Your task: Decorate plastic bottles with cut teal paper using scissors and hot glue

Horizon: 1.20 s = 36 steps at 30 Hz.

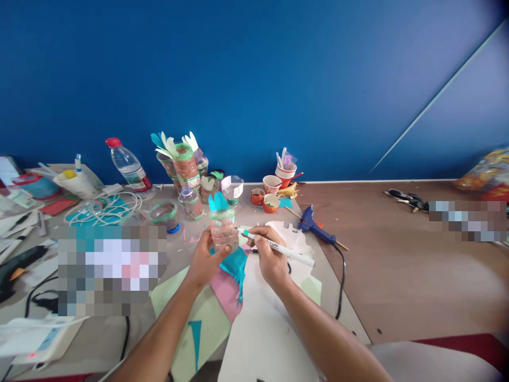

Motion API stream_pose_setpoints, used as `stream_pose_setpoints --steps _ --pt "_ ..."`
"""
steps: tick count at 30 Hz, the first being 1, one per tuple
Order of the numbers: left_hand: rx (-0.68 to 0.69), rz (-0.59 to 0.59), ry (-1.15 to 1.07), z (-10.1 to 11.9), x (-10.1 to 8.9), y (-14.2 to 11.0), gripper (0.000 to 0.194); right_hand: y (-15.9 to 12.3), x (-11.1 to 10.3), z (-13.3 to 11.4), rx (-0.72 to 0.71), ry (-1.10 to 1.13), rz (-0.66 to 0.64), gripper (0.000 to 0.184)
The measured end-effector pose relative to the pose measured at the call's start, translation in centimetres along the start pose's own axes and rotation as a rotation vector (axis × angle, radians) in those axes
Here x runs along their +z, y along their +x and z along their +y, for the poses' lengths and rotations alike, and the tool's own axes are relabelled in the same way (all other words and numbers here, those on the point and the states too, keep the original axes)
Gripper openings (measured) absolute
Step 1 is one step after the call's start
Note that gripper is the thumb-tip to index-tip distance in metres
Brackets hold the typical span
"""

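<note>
Wrapped around a small clear plastic jar (pixel 223 233), my left hand (pixel 204 260) holds it upright above the papers. The jar has a pinkish body, a green band near its top and a blue paper cutout (pixel 218 201) standing at its rim. My right hand (pixel 270 257) grips a white acrylic paint marker (pixel 288 250), its green-collared tip at the jar's right side. Whether the tip touches the jar I cannot tell. Below lie blue paper (pixel 235 263), pink paper (pixel 226 294) and a white sheet (pixel 266 334).
A blue glue gun (pixel 316 225) with a black cord lies to the right. Decorated jars (pixel 186 165) and a red-capped bottle (pixel 129 167) stand at the back, near paper cups (pixel 272 184). Coiled white cable (pixel 105 209) is on the left; scissors (pixel 409 199) lie far right.
</note>
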<state>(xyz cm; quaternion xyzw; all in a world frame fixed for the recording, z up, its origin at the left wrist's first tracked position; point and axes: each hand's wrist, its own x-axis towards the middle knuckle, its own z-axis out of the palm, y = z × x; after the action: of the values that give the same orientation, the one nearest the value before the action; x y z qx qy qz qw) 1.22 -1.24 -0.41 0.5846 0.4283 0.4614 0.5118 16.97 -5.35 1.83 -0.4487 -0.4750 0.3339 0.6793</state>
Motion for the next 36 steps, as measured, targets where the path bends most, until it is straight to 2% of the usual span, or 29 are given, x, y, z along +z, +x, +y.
stream_pose_setpoints --steps 3,9,19,27,36 --pt "-0.006 0.020 -0.006 0.00 0.02 -0.02 0.056 0.02 -0.15 0.17 -0.013 0.010 0.033 0.015" --pt "0.000 -0.005 -0.009 0.07 0.06 0.00 0.054 -0.20 -0.11 0.23 -0.039 -0.033 -0.041 0.015" --pt "0.005 -0.007 0.003 -0.13 0.04 0.08 0.054 -0.20 -0.15 0.20 -0.063 -0.108 -0.048 0.016" --pt "0.008 0.013 0.023 0.24 -0.01 -0.03 0.051 -0.42 -0.22 0.25 -0.030 -0.091 -0.077 0.016" --pt "0.006 0.009 0.023 0.12 0.00 -0.01 0.055 -0.30 -0.30 0.03 -0.080 -0.079 -0.027 0.015"
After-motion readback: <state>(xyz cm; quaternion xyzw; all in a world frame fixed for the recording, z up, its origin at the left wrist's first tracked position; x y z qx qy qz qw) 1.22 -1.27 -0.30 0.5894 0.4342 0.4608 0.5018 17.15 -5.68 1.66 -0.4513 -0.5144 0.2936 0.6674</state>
